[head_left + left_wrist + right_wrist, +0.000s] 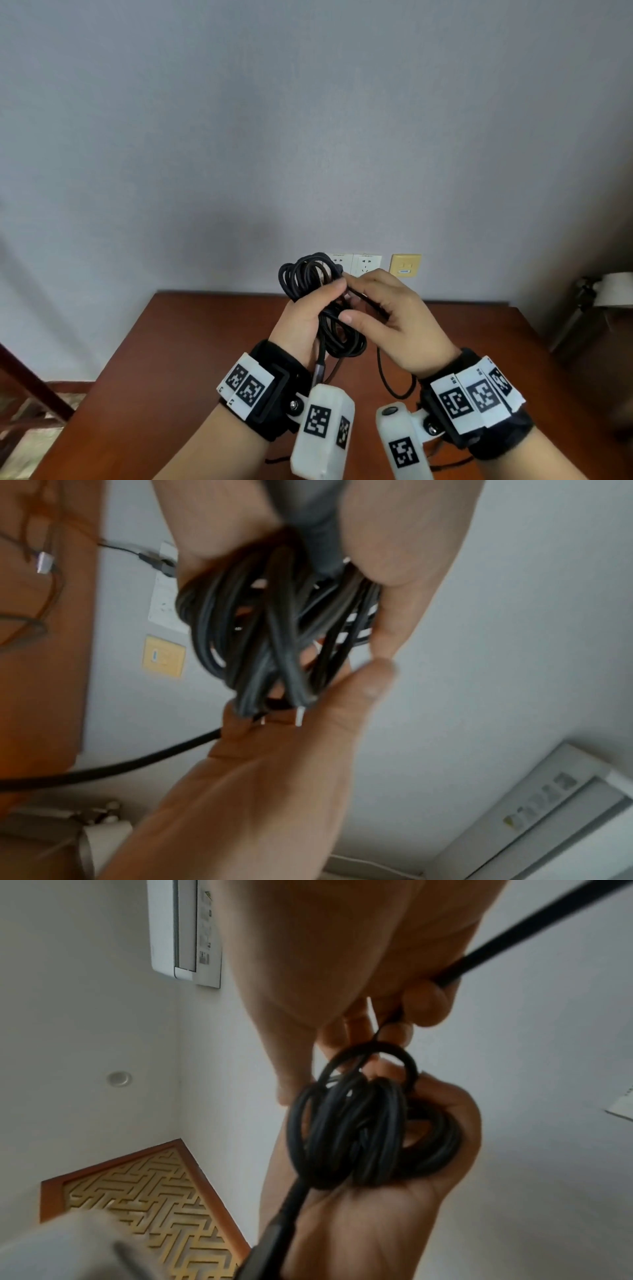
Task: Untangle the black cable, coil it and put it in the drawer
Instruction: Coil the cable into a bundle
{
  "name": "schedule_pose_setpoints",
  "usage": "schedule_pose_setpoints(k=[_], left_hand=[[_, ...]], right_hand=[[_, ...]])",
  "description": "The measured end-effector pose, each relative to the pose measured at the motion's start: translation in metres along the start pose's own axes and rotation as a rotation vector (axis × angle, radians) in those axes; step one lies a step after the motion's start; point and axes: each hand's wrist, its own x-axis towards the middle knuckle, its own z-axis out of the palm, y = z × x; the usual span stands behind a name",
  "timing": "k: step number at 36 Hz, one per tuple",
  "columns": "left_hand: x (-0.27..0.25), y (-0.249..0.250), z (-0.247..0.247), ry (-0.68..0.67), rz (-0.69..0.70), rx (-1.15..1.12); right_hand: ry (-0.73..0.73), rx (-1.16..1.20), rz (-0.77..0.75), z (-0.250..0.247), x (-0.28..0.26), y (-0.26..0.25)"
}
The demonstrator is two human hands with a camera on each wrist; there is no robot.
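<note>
L hand [301, 318] grip clenched round black cable [308, 274] coil, R hand [394, 318] pinching 1 strand, above table [171, 342].

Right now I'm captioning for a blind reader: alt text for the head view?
A left hand grips a coiled black cable above a brown wooden table, while the right hand pinches a loose strand beside it. Wall sockets sit behind.
</note>
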Motion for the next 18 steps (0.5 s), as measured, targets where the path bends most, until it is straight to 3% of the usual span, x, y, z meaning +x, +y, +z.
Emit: schedule_pose_setpoints(k=[4, 8, 12, 18], left_hand=[[0.001, -0.001, 0.001, -0.073, 0.021, -0.006], [-0.003, 0.003, 0.009, -0.093, 0.047, -0.166], [0.000, 0.007, 0.012, -0.078, -0.010, -0.099], [0.008, 0.000, 0.007, 0.037, 0.021, -0.066]], right_hand=[[-0.009, 0.149, 0.061, -0.004, 0.002, 0.006], [-0.047, 0.360, 0.202, -0.006, 0.003, 0.005], [-0.147, 0.321, 0.196, -0.007, 0.003, 0.004], [-0.254, 0.118, 0.072, 0.004, 0.002, 0.002]])
